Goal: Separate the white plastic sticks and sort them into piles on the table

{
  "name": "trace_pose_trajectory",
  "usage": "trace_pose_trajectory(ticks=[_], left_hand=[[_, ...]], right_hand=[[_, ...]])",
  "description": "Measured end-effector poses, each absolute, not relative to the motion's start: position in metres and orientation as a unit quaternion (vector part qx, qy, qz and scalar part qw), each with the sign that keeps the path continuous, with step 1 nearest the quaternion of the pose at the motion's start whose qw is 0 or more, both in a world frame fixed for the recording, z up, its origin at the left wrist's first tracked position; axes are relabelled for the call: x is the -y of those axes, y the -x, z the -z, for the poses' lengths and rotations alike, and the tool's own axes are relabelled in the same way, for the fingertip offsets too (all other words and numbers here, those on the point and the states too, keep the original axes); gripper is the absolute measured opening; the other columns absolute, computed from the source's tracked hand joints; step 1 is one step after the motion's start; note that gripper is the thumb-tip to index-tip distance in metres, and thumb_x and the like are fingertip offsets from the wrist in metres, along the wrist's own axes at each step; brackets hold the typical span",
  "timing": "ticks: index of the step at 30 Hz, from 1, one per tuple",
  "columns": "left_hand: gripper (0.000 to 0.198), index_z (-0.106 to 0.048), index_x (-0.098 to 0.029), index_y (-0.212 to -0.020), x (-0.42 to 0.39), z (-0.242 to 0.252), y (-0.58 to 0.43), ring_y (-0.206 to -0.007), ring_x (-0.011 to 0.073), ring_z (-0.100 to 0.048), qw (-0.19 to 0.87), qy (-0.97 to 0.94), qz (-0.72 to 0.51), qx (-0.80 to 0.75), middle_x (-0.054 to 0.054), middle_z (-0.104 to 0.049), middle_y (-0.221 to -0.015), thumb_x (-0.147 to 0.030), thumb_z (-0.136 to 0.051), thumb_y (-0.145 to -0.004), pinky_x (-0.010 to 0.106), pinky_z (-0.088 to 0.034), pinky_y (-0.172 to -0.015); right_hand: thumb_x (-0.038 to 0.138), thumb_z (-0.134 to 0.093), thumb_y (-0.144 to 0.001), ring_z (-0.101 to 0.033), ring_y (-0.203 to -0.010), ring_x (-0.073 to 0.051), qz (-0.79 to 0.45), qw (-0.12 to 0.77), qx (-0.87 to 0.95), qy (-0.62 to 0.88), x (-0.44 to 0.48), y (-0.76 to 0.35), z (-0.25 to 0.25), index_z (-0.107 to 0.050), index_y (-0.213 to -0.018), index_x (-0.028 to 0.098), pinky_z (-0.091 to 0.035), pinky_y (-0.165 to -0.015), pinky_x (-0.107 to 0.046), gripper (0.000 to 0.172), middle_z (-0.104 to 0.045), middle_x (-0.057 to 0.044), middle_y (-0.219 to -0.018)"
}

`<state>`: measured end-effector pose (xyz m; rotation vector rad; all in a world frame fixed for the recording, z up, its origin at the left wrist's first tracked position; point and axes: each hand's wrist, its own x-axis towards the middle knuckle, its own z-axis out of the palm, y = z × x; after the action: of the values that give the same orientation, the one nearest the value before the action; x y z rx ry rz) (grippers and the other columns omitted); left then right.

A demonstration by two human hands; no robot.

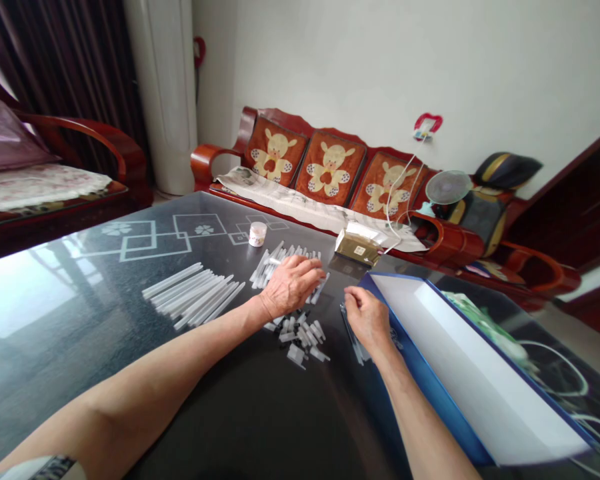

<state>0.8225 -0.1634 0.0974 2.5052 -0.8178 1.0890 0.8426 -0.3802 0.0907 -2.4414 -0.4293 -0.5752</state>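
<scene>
My left hand [294, 285] reaches over a pile of whitish translucent tubes [266, 268], like pen barrels, its fingers stretched out and slightly bent. Part of the pile is hidden under it. My right hand [369, 319] is curled with fingers closed beside the blue box; whatever they hold, if anything, is hidden. Below and beside that hand lie several thin dark sticks [351, 337], like pen refills. Between the hands and closer to me is a heap of small whitish caps [303, 335] with some black pieces. A second row of whitish tubes [193, 295] lies to the left.
A long blue box [475, 373] with a white inside stands at the right on the dark glossy table [240, 413]. Farther back are a small white cup [257, 234] and a tissue box [359, 245]. White cables [565, 363] and a green-white bag [490, 327] lie beyond the box.
</scene>
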Motion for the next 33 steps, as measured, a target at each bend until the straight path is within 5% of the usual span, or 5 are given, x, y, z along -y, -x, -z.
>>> trace_pose_trajectory(ticks=[6,16,19,25,33], left_hand=[[0.025,-0.060,-0.020,-0.110,0.165,-0.118,-0.814,-0.089,0.0149,-0.054,0.285,-0.817,-0.439,0.241,0.007,-0.058,-0.100,-0.030,-0.042,-0.095,0.028,-0.046,-0.080],[0.012,-0.055,-0.018,-0.091,0.167,-0.095,-0.829,-0.059,0.0100,-0.055,0.524,-0.781,-0.323,0.107,-0.003,-0.062,-0.068,-0.026,-0.048,-0.085,0.022,-0.044,-0.057],[0.015,-0.058,-0.017,-0.089,0.161,-0.092,-0.829,-0.055,0.0106,-0.054,0.457,-0.830,-0.301,0.108,-0.003,-0.061,-0.064,-0.018,-0.045,-0.082,0.022,-0.045,-0.058],[0.026,-0.062,-0.016,-0.095,0.161,-0.093,-0.821,-0.081,0.0199,-0.061,0.101,-0.939,-0.265,0.192,0.008,-0.063,-0.084,-0.032,-0.043,-0.091,0.031,-0.047,-0.075],[0.030,-0.060,-0.016,-0.093,0.171,-0.088,-0.822,-0.083,0.0207,-0.060,0.042,-0.954,-0.224,0.196,0.008,-0.060,-0.084,-0.031,-0.033,-0.097,0.030,-0.045,-0.070]], right_hand=[[0.047,-0.062,-0.075,-0.067,-0.073,-0.018,-0.021,0.708,0.032,0.705,0.335,-0.838,-0.084,-0.062,-0.097,0.018,-0.051,-0.054,-0.025,0.035,-0.071,-0.008,-0.091],[0.039,-0.067,-0.079,-0.064,-0.062,-0.012,-0.011,0.860,-0.093,0.501,0.326,-0.851,-0.073,-0.059,-0.081,0.019,-0.049,-0.048,-0.019,0.022,-0.070,-0.003,-0.073],[0.035,-0.074,-0.072,-0.061,-0.056,-0.011,0.013,0.865,-0.102,0.491,0.332,-0.857,-0.070,-0.058,-0.076,0.019,-0.049,-0.045,-0.018,0.023,-0.066,0.000,-0.064],[0.031,-0.086,-0.055,-0.059,-0.054,-0.007,0.028,0.871,-0.062,0.487,0.325,-0.854,-0.066,-0.059,-0.074,0.020,-0.048,-0.047,-0.014,0.035,-0.062,0.006,-0.059],[0.030,-0.087,-0.053,-0.060,-0.055,-0.008,-0.026,0.891,-0.033,0.453,0.316,-0.853,-0.055,-0.064,-0.072,0.018,-0.049,-0.049,-0.017,0.032,-0.065,0.004,-0.061]])
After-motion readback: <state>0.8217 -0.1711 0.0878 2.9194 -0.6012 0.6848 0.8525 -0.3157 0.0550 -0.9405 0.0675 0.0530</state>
